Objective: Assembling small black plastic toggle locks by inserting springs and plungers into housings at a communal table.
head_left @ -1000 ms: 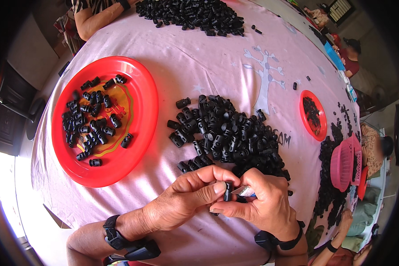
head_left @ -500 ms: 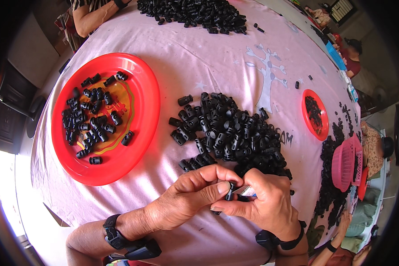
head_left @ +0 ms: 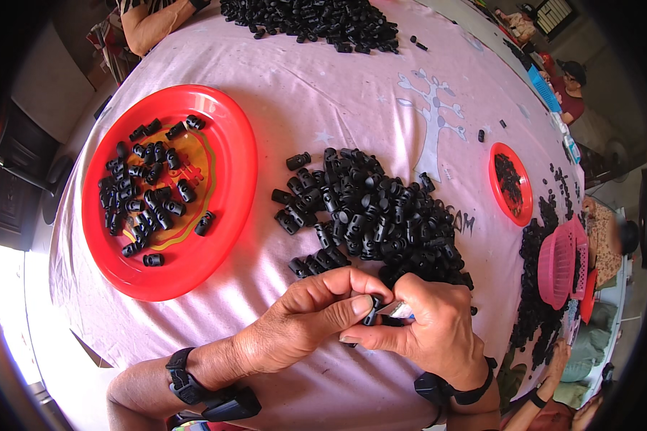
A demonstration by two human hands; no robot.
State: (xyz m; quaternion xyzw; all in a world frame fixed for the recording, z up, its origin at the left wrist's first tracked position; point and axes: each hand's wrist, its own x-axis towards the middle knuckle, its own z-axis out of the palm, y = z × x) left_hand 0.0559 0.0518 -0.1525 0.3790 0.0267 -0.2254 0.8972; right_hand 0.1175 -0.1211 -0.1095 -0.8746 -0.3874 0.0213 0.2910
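Observation:
My left hand (head_left: 316, 312) pinches a small black cord lock (head_left: 372, 310) between thumb and forefinger. Curled around a cutter knife, my right hand (head_left: 438, 327) has most of the handle hidden in its fingers. The short pale knife blade (head_left: 389, 307) points at the cord lock and appears to touch its edge. Just beyond both hands lies a heap of black cord locks (head_left: 374, 208) on the pink cloth. To the left, a red plate (head_left: 237, 172) with a yellow patterned middle holds several scattered cord locks.
A second large heap of black pieces (head_left: 316, 21) lies at the far edge, near another person's arm (head_left: 158, 25). On the right stand a small red dish (head_left: 494, 161) and a pink basket (head_left: 556, 266) beside more black pieces. Other people sit along the right side.
Almost nothing differs. Both hands keep their hold on the cord lock and cutter knife, and the cord lock's tilt shifts very slightly.

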